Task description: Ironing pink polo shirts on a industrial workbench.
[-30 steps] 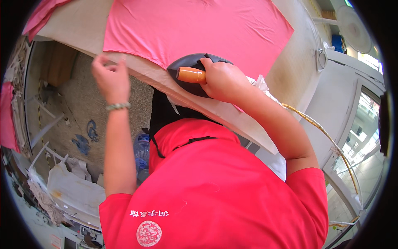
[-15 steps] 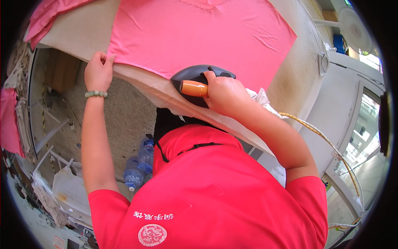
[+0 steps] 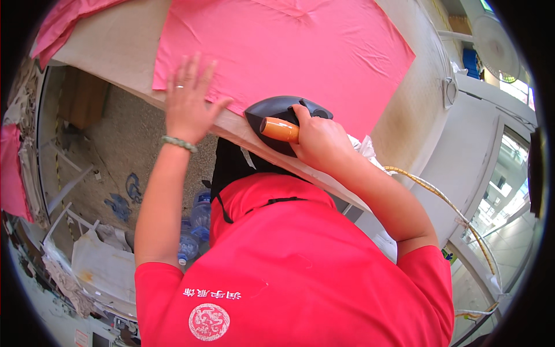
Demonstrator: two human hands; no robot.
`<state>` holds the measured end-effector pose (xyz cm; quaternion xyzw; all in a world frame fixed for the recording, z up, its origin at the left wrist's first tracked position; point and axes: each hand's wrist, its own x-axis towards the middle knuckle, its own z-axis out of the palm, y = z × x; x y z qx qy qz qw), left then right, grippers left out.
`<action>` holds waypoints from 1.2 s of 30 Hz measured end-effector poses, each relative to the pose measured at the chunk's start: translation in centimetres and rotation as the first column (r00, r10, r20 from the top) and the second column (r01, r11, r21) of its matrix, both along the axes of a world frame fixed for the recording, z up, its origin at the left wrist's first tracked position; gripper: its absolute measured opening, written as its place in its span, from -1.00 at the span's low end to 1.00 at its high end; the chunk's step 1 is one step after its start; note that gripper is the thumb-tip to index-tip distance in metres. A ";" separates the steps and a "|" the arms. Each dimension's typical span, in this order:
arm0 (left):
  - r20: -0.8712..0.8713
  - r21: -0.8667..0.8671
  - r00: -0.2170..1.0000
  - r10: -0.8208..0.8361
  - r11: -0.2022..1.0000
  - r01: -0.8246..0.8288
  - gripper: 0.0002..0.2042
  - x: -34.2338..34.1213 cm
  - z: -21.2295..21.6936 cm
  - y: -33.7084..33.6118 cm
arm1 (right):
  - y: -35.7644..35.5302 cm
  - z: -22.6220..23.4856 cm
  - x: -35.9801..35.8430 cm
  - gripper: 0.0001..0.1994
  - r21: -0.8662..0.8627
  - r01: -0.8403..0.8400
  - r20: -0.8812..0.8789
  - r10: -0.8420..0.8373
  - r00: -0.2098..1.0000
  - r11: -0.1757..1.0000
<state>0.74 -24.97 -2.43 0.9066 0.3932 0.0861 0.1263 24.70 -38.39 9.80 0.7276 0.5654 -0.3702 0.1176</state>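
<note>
A large pink cloth (image 3: pixel 277 58) lies spread over the pale covered ironing table (image 3: pixel 399 139), with small wrinkles toward its far and right parts. My right hand (image 3: pixel 324 139) is wrapped round the orange-brown handle of a dark grey iron (image 3: pixel 263 110). The iron rests at the near edge of the cloth, partly over the table's front border. Its soleplate is hidden from above. My left hand (image 3: pixel 192 104), fingers spread and slightly blurred, is over the cloth's near left edge and holds nothing.
More pink cloth (image 3: pixel 69 23) lies at the table's far left. A yellowish hose (image 3: pixel 428 180) runs from the iron toward the right. Large plastic bottles (image 3: pixel 200 217) stand on the floor below the table. A white chair (image 3: pixel 104 263) is at left, a fan (image 3: pixel 496 46) at far right.
My left hand has let go of the cloth's near left corner and moved right, its fingers now spread. The iron in my right hand has shifted slightly right and nearer.
</note>
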 end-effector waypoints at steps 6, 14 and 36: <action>0.118 0.221 0.890 0.441 0.862 -0.456 -0.23 -4.5 1.8 3.2 | 2.0 -0.1 -0.2 -0.41 0.030 0.151 0.069 -0.153 0.986 0.988; -0.056 -0.445 0.673 0.737 0.585 -0.678 -0.62 -5.4 3.6 5.0 | 6.6 -0.1 -0.1 -0.53 0.152 0.160 0.044 -0.168 0.985 0.975; 0.023 -0.497 0.752 0.658 0.660 -0.563 -0.66 -6.8 3.4 5.1 | 13.6 -0.7 -5.4 -0.55 0.155 0.226 -0.062 -0.219 0.974 0.962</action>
